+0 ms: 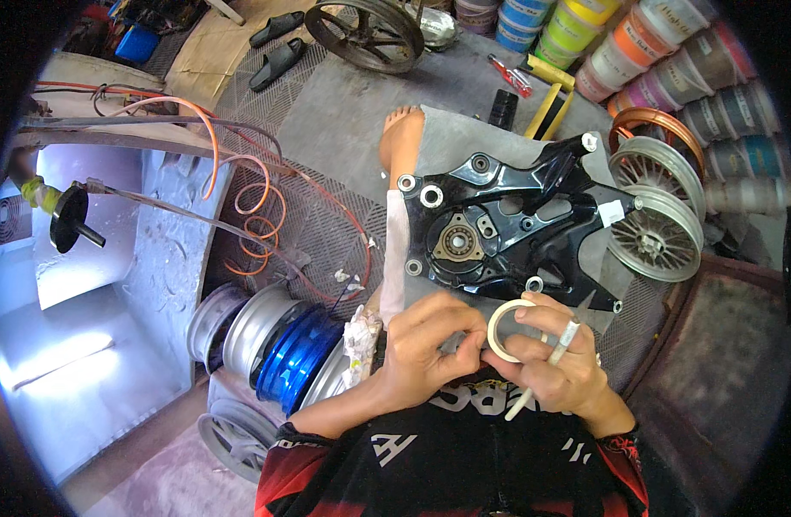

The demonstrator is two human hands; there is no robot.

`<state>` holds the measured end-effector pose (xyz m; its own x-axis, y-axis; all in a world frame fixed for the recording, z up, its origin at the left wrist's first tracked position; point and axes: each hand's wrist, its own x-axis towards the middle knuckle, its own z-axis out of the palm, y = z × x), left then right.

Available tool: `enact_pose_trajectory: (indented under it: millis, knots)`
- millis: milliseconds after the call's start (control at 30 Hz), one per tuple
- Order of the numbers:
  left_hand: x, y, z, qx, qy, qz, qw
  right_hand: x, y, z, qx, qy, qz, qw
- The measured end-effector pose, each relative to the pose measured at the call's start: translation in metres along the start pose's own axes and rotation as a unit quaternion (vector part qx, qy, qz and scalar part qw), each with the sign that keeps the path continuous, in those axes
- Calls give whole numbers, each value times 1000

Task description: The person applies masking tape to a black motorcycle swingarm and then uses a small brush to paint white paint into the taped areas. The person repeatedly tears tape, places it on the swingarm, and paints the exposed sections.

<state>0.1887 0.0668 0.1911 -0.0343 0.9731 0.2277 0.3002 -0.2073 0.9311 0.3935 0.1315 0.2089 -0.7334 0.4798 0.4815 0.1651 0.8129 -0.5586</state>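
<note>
Both forearms are angled inward, and the hands are brought close together before the chest. The left hand [434,349] is bent at the wrist, thumb and fingertips pressed together; what is pinched there cannot be told. In the right hand [559,366], a roll of masking tape [497,332] is gripped by curled fingers, while a slim craft knife [564,338] is tucked between them, blade slanted up. Just beyond, a glossy black cast housing [533,181] is laid on a grey sheet [447,129].
</note>
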Motion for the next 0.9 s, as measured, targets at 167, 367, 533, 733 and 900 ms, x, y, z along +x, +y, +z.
enact_pose_trajectory:
  millis: [167,367,533,733,900]
  knots:
    - [-16,-10,3,-118,-4,-143,983,-2,3,9,20,-32,-16,999]
    - [-31,-24,0,-387,-42,-210,897,-5,3,19,60,-13,-9,998]
    - [-42,-52,-17,-476,-99,-270,831,-6,5,42,112,32,-20,993]
    - [-48,-68,-33,-560,92,-374,734,-6,8,62,159,85,-50,982]
    - [-43,-87,-83,-468,209,-278,812,-7,16,60,177,16,-75,981]
